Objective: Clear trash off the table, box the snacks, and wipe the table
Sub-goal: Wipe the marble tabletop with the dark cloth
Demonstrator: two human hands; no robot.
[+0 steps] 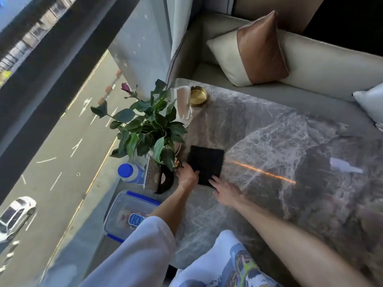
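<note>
Two hands at the black cloth (206,164) | left hand (187,175) pinches its near-left edge, likely to steer the wipe | right hand (226,192) flat, fingers straight, tips touching cloth | lidded snack box (124,214) behind left hand, seemingly parked off the wiped surface (290,141)

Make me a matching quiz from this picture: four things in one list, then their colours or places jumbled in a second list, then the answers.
Things
1. cloth
2. small dish
3. bottle
4. plastic box

Descriptions
A. blue cap, on the window side of the plant
B. gold, at the far corner by the glass jug
C. black, flat on the marble table
D. see-through with blue clips, next to the left sleeve

Pairs: 1-C, 2-B, 3-A, 4-D
</note>
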